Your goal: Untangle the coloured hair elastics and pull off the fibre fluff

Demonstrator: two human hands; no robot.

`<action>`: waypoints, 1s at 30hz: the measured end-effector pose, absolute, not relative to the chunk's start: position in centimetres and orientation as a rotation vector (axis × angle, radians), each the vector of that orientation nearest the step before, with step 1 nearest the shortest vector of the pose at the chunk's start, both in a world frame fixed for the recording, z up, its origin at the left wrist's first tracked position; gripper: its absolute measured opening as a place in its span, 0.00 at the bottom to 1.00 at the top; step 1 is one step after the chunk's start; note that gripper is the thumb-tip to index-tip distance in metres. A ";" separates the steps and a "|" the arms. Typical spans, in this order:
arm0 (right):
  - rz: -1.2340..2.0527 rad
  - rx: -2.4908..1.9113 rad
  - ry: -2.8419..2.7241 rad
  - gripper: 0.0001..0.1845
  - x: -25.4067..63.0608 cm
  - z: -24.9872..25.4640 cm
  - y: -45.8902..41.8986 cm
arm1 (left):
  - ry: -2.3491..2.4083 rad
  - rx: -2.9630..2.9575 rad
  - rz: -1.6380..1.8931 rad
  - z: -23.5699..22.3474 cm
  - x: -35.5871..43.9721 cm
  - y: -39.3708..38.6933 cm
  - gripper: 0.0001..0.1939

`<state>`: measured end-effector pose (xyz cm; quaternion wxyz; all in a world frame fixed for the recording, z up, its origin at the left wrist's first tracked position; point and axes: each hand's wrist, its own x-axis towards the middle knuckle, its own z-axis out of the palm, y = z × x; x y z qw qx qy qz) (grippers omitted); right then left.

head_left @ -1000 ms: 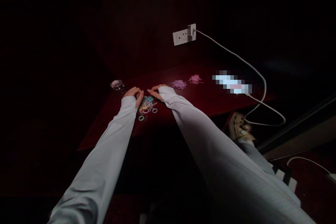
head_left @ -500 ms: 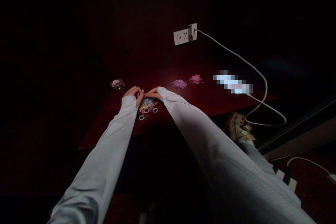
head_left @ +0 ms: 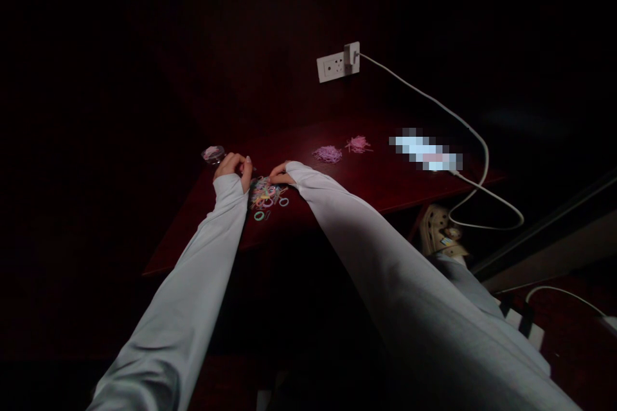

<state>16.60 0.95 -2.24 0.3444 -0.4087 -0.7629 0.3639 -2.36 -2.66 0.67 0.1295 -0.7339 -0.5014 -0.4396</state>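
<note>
A pile of small coloured elastic rings (head_left: 268, 196) lies on the dark red table (head_left: 366, 183) between my two hands. My left hand (head_left: 232, 166) hovers at the pile's left edge with its fingers curled, near a small clear container (head_left: 213, 155) with a pink top. My right hand (head_left: 281, 174) rests at the pile's upper right with fingertips pinched together. What either hand holds is too small and dim to make out. Both arms wear long pale sleeves.
Two sorted heaps lie further right: a purple one (head_left: 328, 154) and a pink one (head_left: 358, 144). A lit phone (head_left: 426, 152) lies beyond, its white cable (head_left: 434, 103) running to a wall socket (head_left: 332, 67). A shoe (head_left: 439, 228) sits below the table's right edge.
My left hand has drawn away from my right hand, moving left and up toward the small container. My right hand has stayed at the pile, fingers now pinched.
</note>
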 end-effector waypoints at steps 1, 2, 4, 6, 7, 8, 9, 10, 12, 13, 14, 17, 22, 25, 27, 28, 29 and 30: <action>0.990 -1.045 -1.970 0.11 16.6 -2.1 0.9 | -1.455 -2.127 -1.287 0.7 -2.4 -2.7 0.16; 1.045 -1.024 -1.950 0.11 16.6 -2.0 0.9 | -1.450 -2.140 -1.281 0.7 -2.3 -2.7 0.16; 1.119 -0.993 -1.887 0.11 16.5 -1.7 0.9 | -1.435 -2.197 -1.234 0.6 -2.2 -2.7 0.16; 1.171 -0.979 -1.808 0.10 16.2 -1.4 1.0 | -1.429 -2.251 -1.185 0.4 -2.2 -2.6 0.16; 1.202 -0.966 -1.766 0.09 16.1 -1.4 1.1 | -1.429 -2.269 -1.170 0.4 -2.1 -2.5 0.16; 1.232 -0.950 -1.727 0.07 16.0 -1.4 1.2 | -1.428 -2.286 -1.163 0.3 -2.1 -2.5 0.15; 1.255 -0.936 -1.692 0.07 15.9 -1.4 1.2 | -1.424 -2.303 -1.160 0.3 -2.1 -2.4 0.15; 1.270 -0.930 -1.662 0.06 15.8 -1.4 1.3 | -1.422 -2.320 -1.157 0.2 -2.1 -2.4 0.15; 1.282 -0.938 -1.625 0.06 15.8 -1.4 1.3 | -1.427 -2.341 -1.147 0.2 -2.1 -2.4 0.15; 1.286 -0.950 -1.614 0.06 15.8 -1.4 1.3 | -1.435 -2.343 -1.144 0.2 -2.0 -2.4 0.15; 1.289 -0.953 -1.611 0.07 15.9 -1.4 1.3 | -1.446 -2.338 -1.143 0.2 -2.0 -2.4 0.15; 1.272 -0.905 -1.636 0.11 16.1 -1.5 1.3 | -1.460 -2.320 -1.147 0.2 -2.1 -2.4 0.15; 1.254 -0.954 -1.636 0.16 15.9 -1.8 1.9 | -1.443 -2.337 -1.148 0.2 -2.1 -2.5 0.15; 1.247 -0.923 -1.652 0.16 15.6 -2.2 2.3 | -1.434 -2.367 -1.146 0.1 -2.1 -2.6 0.15; 1.210 -0.894 -1.666 0.16 15.6 -2.5 2.4 | -1.411 -2.391 -1.151 0.1 -2.0 -2.5 0.15; 1.173 -0.893 -1.667 0.15 15.7 -2.6 2.4 | -1.399 -2.394 -1.162 0.1 -2.0 -2.5 0.15; 1.118 -0.913 -1.661 0.13 16.0 -2.6 2.3 | -1.391 -2.390 -1.179 0.1 -2.0 -2.4 0.14; 1.039 -0.957 -1.645 0.12 16.2 -2.6 2.2 | -1.388 -2.380 -1.199 0.0 -1.9 -2.4 0.14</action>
